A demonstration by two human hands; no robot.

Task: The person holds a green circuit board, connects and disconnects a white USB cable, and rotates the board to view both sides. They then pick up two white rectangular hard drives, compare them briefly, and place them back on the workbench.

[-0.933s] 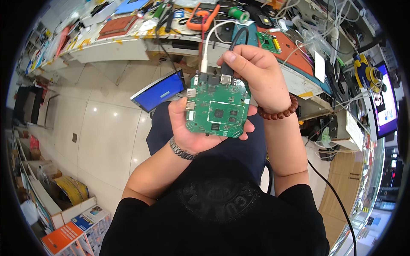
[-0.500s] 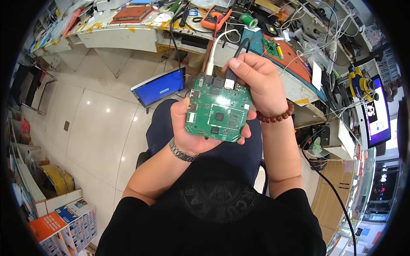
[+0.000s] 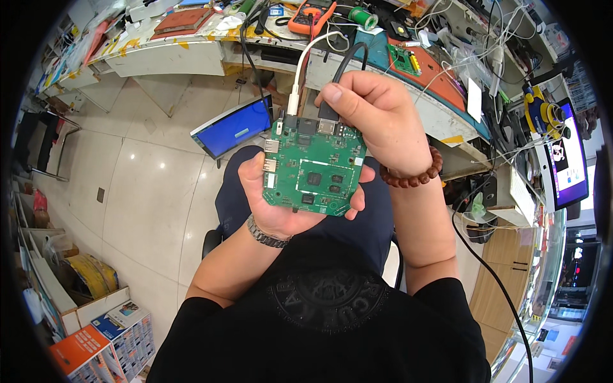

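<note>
The left hand (image 3: 281, 204) cradles a green circuit board (image 3: 314, 167) from beneath, fingers curled round its edges, above the person's lap. The right hand (image 3: 377, 121) pinches a black cable plug (image 3: 327, 113) at the board's top edge. A white cable plug (image 3: 292, 105) sits in the port just beside it. Behind, a cluttered workbench (image 3: 191, 54) carries an orange multimeter (image 3: 311, 16); a small blue-lit screen (image 3: 233, 126) stands below its edge.
</note>
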